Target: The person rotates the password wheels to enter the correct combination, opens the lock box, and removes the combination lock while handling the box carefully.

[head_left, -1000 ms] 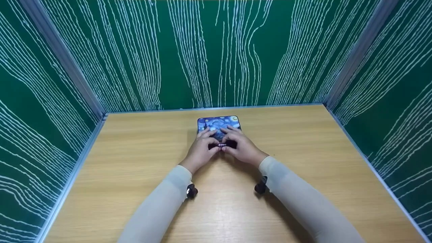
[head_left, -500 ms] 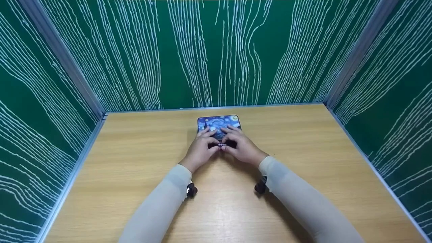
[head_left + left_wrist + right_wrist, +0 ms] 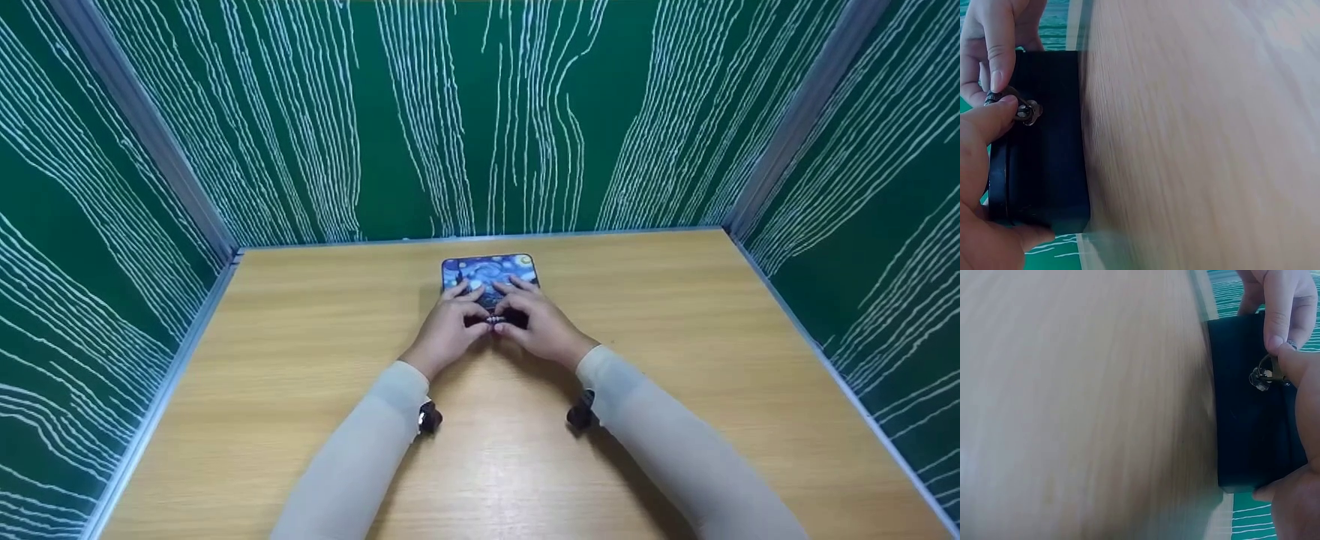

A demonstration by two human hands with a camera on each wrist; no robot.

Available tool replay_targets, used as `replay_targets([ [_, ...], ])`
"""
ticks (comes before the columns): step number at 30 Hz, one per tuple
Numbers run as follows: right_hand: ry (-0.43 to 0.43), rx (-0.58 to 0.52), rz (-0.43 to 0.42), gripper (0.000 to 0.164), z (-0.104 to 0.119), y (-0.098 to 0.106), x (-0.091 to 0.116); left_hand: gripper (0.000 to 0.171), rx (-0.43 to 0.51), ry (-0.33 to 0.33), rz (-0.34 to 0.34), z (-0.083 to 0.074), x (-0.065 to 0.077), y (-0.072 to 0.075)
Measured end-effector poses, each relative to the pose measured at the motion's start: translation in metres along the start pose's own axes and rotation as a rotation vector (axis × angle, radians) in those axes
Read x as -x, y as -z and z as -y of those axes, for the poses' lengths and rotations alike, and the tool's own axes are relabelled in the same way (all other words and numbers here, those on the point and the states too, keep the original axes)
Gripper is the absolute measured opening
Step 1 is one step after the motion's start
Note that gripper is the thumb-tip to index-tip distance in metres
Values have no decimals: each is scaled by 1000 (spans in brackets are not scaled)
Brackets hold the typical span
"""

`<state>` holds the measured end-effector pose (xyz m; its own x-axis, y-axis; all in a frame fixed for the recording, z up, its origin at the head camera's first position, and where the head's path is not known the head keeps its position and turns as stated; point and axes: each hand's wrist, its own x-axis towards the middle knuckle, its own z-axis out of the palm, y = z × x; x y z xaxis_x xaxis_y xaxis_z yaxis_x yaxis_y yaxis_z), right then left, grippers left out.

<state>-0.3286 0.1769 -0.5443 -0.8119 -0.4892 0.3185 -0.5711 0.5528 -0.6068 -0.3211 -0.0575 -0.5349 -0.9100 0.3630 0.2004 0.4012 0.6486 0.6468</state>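
A box [image 3: 487, 274] with a blue swirling night-sky painting on its lid lies toward the back of the table; its sides [image 3: 1044, 169] look dark in the wrist views. At its near face a small combination padlock [image 3: 495, 320] hangs by its shackle [image 3: 1023, 107] from a metal hasp [image 3: 1260, 379]. My left hand [image 3: 446, 330] pinches one end of the padlock between thumb and index finger, other fingers spread over the lid. From the opposite side my right hand [image 3: 544, 326] pinches it the same way. The padlock's dials are mostly covered by fingertips.
The wooden table [image 3: 487, 450] is bordered by green panels [image 3: 480, 112] with white wavy lines at the back and both sides. Metal posts [image 3: 150, 120] stand at the back corners. Small dark cameras [image 3: 429, 418] sit at both wrists.
The head view has shifted very slightly. Both hands keep their hold on the padlock, and the box stays where it was on the table.
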Motion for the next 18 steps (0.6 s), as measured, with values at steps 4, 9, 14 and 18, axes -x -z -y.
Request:
replay_targets([
  [4, -39, -13, -1, 16, 1, 0, 2, 18, 6, 17, 10, 0, 0, -1],
  [9, -54, -4, 3, 15, 1, -2, 4, 19, 4, 25, 19, 0, 2, -3],
  [14, -39, -10, -13, 16, 1, -3, 1, 18, 15, 27, -1, 0, 1, -1],
  [18, -39, -5, -12, 16, 0, -2, 0, 19, 14, 31, -2, 1, -1, -2],
])
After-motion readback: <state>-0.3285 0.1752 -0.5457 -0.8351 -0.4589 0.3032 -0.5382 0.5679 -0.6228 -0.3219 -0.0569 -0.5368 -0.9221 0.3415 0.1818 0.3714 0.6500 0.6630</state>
